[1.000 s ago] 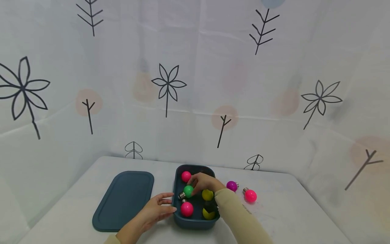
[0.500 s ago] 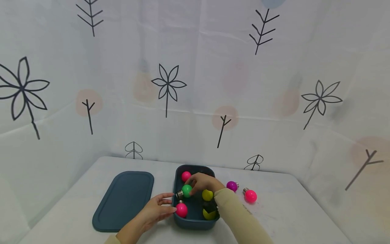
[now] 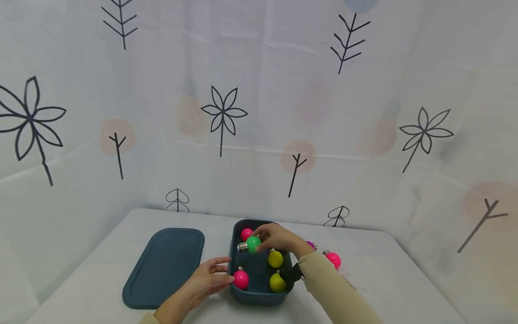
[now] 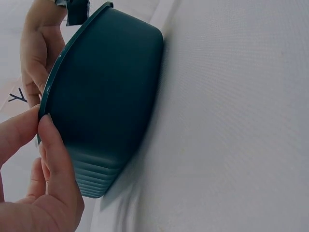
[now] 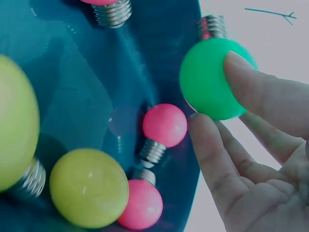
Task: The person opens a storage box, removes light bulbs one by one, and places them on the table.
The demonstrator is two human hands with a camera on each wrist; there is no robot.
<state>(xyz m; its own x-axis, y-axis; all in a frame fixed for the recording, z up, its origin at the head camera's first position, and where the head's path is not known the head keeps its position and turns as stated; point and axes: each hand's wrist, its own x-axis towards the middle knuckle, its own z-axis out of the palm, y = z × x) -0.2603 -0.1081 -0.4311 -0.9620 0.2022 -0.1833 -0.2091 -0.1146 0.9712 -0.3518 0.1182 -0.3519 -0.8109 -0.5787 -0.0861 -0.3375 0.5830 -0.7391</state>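
My right hand [image 3: 279,237] pinches a green light bulb [image 3: 253,244] between thumb and fingers, its metal screw base pointing left, above the dark blue-green box [image 3: 259,298]. In the right wrist view the green bulb [image 5: 215,79] is raised over the box's edge. My left hand [image 3: 210,280] grips the box's left rim; the left wrist view shows thumb and finger [image 4: 60,164] on either side of it. Inside lie a pink bulb [image 3: 241,279] near the left hand, two yellow bulbs [image 3: 276,259] at the right, and two pink bulbs [image 5: 164,125] at the far end, one mostly hidden in the head view.
A flat dark blue-green lid [image 3: 167,265] lies on the white table [image 3: 384,279] left of the box. Right of the box, beyond my right forearm, are a pink bulb [image 3: 333,259] and a partly hidden purple bulb [image 3: 311,245]. A patterned white cloth [image 3: 259,180] hangs behind.
My right hand has lifted the green bulb up from low in the box and shifted slightly right. The near pink bulb rolled left against the box wall earlier. My left hand has stayed put.
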